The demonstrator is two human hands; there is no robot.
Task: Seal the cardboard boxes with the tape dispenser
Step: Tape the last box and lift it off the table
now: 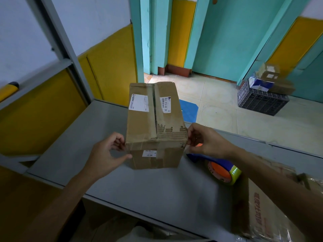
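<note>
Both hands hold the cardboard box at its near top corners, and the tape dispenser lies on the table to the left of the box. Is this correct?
Not quite. In the head view, the left hand and right hand do hold the cardboard box at its near top corners, but the tape dispenser lies on the table to the right of the box, under the right forearm.
</note>
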